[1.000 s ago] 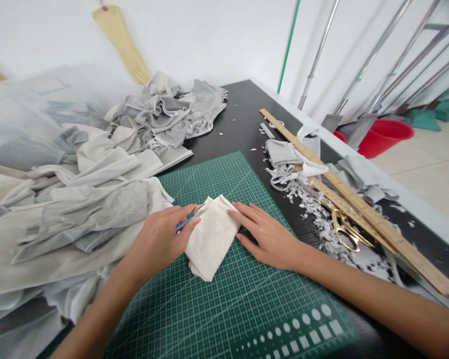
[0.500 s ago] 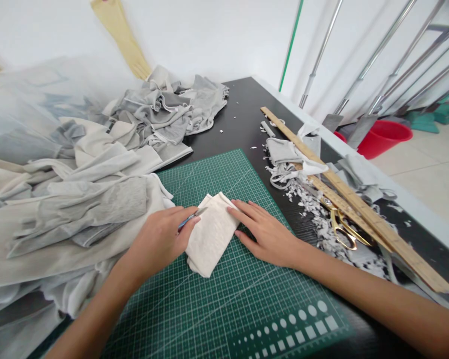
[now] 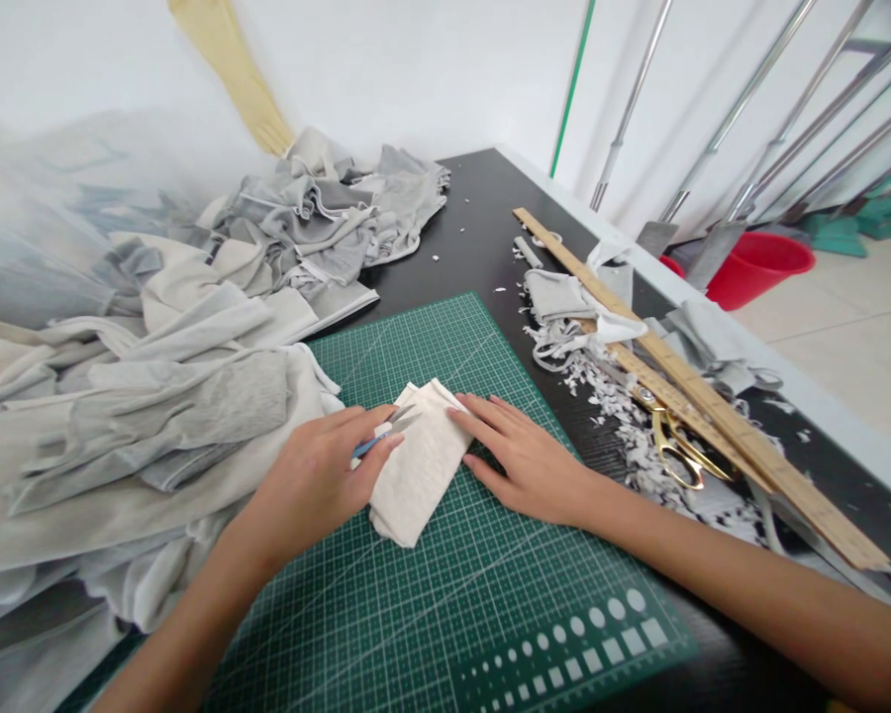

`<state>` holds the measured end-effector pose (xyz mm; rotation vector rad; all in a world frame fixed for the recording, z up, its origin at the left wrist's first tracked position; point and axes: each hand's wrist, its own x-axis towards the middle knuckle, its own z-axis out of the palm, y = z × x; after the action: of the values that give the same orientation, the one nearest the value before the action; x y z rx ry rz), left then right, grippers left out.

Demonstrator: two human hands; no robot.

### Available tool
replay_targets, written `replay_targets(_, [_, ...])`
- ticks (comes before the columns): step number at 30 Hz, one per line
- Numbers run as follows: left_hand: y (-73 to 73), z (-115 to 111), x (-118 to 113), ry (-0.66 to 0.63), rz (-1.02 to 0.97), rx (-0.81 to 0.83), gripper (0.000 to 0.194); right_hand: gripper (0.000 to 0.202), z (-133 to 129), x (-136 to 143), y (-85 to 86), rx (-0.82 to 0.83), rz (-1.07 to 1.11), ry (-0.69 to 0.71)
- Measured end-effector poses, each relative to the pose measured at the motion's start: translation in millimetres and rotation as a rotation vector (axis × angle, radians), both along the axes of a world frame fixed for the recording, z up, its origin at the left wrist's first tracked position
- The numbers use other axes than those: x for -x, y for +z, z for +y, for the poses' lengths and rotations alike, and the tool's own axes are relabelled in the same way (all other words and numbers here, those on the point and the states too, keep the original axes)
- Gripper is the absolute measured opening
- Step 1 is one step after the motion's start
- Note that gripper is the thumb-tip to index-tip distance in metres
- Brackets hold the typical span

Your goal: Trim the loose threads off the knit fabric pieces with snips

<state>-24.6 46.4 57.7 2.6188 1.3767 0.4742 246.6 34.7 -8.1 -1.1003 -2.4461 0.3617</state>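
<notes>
My left hand (image 3: pixel 334 460) is closed round a pair of blue-handled thread snips (image 3: pixel 381 439), whose metal blades point right over a folded cream cloth (image 3: pixel 421 465). The palm and fingers hide most of the handle. The cloth lies at a slant on a green gridded cutting mat (image 3: pixel 482 584), its layers folded over one another. Resting along the right edge of the cloth is my right hand (image 3: pixel 524 456), fingers stretched out and a little apart, the fingertips touching the fabric.
Grey and cream fabric pieces (image 3: pixel 193 416) are heaped on the left, reaching the mat's edge. To the right lie wooden rulers (image 3: pixel 757 436), gold-handled scissors (image 3: pixel 672 451) and fabric scraps (image 3: pixel 624 421) on the black table (image 3: pixel 482 208). A red bucket (image 3: pixel 761 267) stands beyond the table edge.
The snips have turned in my left hand, so the blades now show plainly above the cloth. My right hand stays on the cloth's edge. The view has shifted slightly.
</notes>
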Motion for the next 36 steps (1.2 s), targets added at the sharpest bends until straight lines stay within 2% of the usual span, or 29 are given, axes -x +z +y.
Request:
replay_targets(6, [-0.3, 0.9, -0.1, -0.025, 0.053, 0.042, 0.03, 0.051, -0.7, -0.3, 0.2, -0.003, -0.004, 0.0])
replay_targets(11, [-1.9, -1.0, -1.9, -0.017, -0.038, -0.022, 0.029, 0.052, -0.5, 0.3, 0.3, -0.006, -0.013, -0.002])
replay_targets(15, [-4.0, -1.6, -2.4, -0.034, 0.008, 0.032, 0.029, 0.052, -0.3, 0.8, 0.0, -0.011, -0.003, -0.002])
replay_targets(21, [0.1, -3.2, -1.5, -0.037, -0.04, -0.006, 0.025, 0.052, -0.3, 0.5, 1.0, -0.009, -0.012, 0.0])
replay_targets(25, [-4.8, -3.2, -2.4, -0.046, -0.041, 0.025, 0.029, 0.052, 0.4, 0.2, 0.3, -0.009, -0.006, -0.003])
replay_targets(30, [-5.4, -4.7, -2.1, -0.081, -0.003, -0.004, 0.023, 0.053, 0.1, -0.2, -1.0, -0.012, -0.015, -0.002])
replay_targets(36, [-6.3, -5.6, -1.9, -0.038, -0.025, -0.01, 0.028, 0.052, -0.4, -0.6, -1.0, -0.013, -0.021, -0.004])
